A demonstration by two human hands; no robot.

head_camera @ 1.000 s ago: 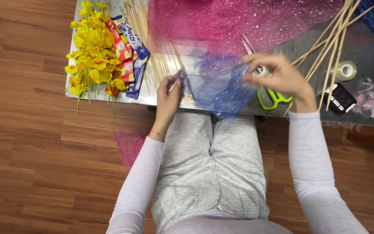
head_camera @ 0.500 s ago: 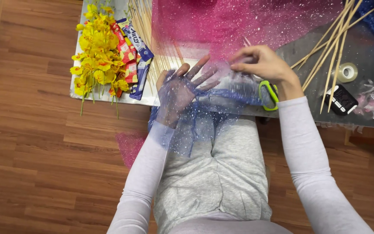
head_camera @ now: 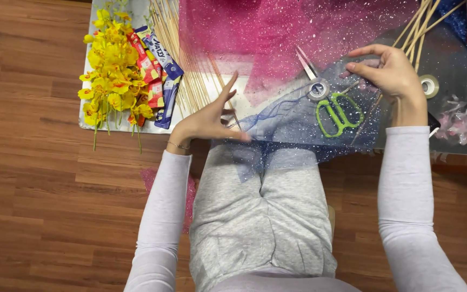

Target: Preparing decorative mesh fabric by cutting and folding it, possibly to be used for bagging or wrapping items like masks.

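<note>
Blue glittered sheer netting [head_camera: 298, 121] lies spread over the near edge of the table, one end hanging down onto the grey-trousered lap. At its left end the left hand [head_camera: 209, 119] presses the mesh flat with its fingertips, fingers fanned wide and gripping nothing. At the far right end the right hand [head_camera: 390, 73] pinches the fabric's edge lightly between thumb and curled fingers. Judging from how it lies, the piece is already laid out and pulled fairly smooth, and I would say no folding, gathering or cutting of it shows yet.

Under the netting sit one pair of green-handled scissors [head_camera: 339, 113], blades closed, seen through the mesh. Beyond it lies one large sheet of pink glittered netting [head_camera: 298, 32]. Thin wooden sticks lie in two loose bundles, one to the left [head_camera: 182, 59] and one at the upper right [head_camera: 420, 24], too many and too overlapped to count. One spray of yellow artificial flowers [head_camera: 112, 70] rests at the table's left end beside several slim wrapped packets [head_camera: 160, 75], about four. One small roll of clear tape [head_camera: 429, 85] sits by the right wrist, with a cluster of pale pink ribbon pieces [head_camera: 463, 121] further right
</note>
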